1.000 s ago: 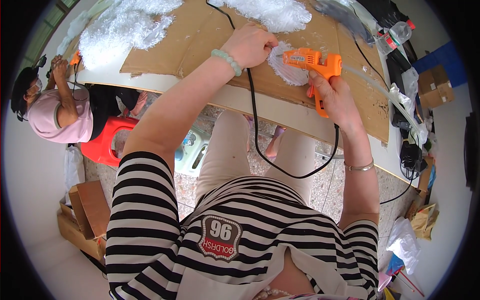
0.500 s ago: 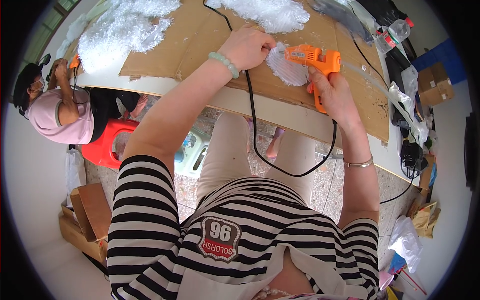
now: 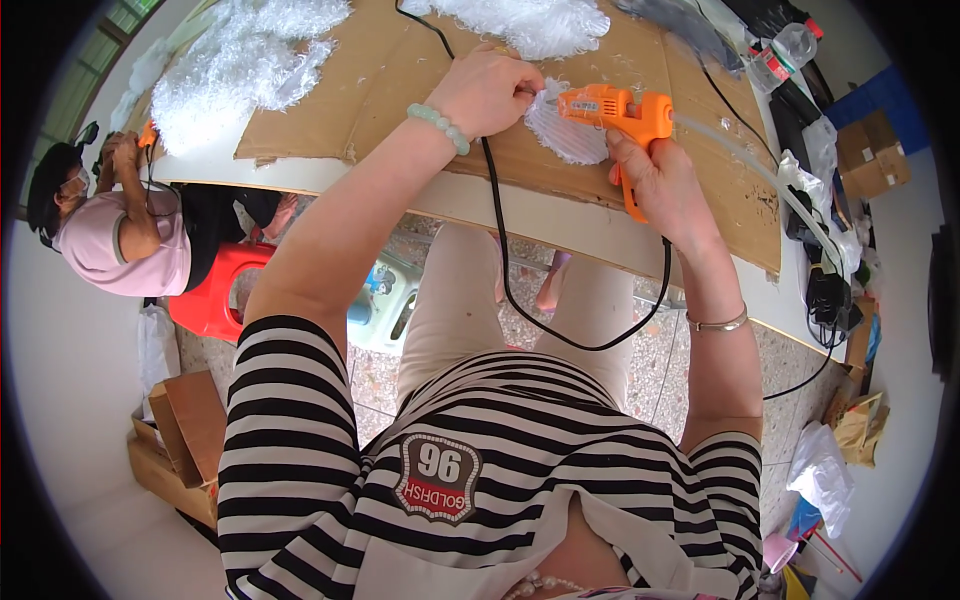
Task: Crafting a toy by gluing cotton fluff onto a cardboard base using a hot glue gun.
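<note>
A white ribbed, rounded piece with a frilled look lies on the cardboard sheet covering the table. My left hand is closed at the piece's left edge, fingertips pinched together on it. In my right hand is an orange hot glue gun, gripped by its handle, its nozzle pointing left over the upper part of the piece. A clear glue stick sticks out of the gun's rear. The gun's black cord hangs in a loop below the table edge. Any glue at the nozzle is too small to make out.
Shiny white shredded material is heaped at the back left, with another white fringed heap at the back. A plastic bottle and clutter line the right side. Another person sits at the left on a red stool.
The whole view has shifted slightly. My hands keep their holds, and the glue gun stays over the white piece, appearing a little further left.
</note>
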`<act>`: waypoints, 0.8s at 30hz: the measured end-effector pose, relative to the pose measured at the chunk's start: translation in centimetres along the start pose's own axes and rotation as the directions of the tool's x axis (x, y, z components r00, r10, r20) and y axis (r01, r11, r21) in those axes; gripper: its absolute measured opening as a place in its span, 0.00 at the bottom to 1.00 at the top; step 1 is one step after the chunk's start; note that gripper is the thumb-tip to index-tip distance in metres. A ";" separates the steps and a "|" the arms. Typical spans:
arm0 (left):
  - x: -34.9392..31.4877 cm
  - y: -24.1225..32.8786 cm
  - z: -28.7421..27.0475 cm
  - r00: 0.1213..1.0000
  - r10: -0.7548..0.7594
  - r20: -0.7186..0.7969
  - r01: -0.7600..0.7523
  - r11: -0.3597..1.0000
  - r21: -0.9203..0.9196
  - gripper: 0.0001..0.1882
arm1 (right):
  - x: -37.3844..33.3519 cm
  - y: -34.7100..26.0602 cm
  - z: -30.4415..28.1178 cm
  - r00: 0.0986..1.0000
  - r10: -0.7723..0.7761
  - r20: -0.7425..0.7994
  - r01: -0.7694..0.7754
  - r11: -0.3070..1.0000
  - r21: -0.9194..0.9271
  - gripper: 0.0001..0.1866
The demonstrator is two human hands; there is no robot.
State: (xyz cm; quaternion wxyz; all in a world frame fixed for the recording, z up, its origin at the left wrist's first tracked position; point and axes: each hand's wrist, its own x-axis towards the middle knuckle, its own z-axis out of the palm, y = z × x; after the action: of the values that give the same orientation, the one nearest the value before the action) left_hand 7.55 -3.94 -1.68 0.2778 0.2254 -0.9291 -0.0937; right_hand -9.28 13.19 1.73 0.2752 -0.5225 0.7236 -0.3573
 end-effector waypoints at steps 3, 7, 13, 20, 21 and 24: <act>-0.1 0.2 -0.1 1.000 -0.010 0.012 0.010 1.000 -0.023 0.07 | -0.3 0.0 -0.3 0.998 0.039 0.047 -0.037 0.999 -0.036 0.20; 0.0 0.5 0.1 0.999 -0.031 -0.006 0.031 0.999 -0.023 0.06 | -0.4 1.1 -0.4 0.997 -0.003 0.077 0.000 0.999 0.044 0.19; 0.2 1.2 -0.1 1.000 -0.024 -0.018 0.024 1.000 -0.009 0.06 | -1.1 0.8 -0.8 0.993 0.039 0.110 -0.045 0.998 0.047 0.19; 0.9 1.0 -0.2 1.000 -0.004 0.031 0.002 0.998 0.067 0.05 | -1.2 1.4 -0.9 0.995 0.030 0.091 -0.038 0.995 0.096 0.20; 0.9 0.8 -0.2 0.999 0.001 0.037 -0.003 0.998 0.067 0.05 | -1.1 1.4 -0.9 0.996 0.034 0.087 -0.043 0.994 0.101 0.20; 0.8 0.8 -0.3 0.999 -0.017 0.041 0.017 1.000 0.000 0.06 | -0.5 1.1 -0.7 0.999 0.009 0.042 -0.015 0.989 0.149 0.21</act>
State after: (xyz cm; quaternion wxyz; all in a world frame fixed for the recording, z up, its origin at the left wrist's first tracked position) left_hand 6.81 -3.66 -0.78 0.2582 0.2311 -0.9326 -0.1006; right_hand -10.27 14.07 1.30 0.3305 -0.5035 0.6921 -0.3979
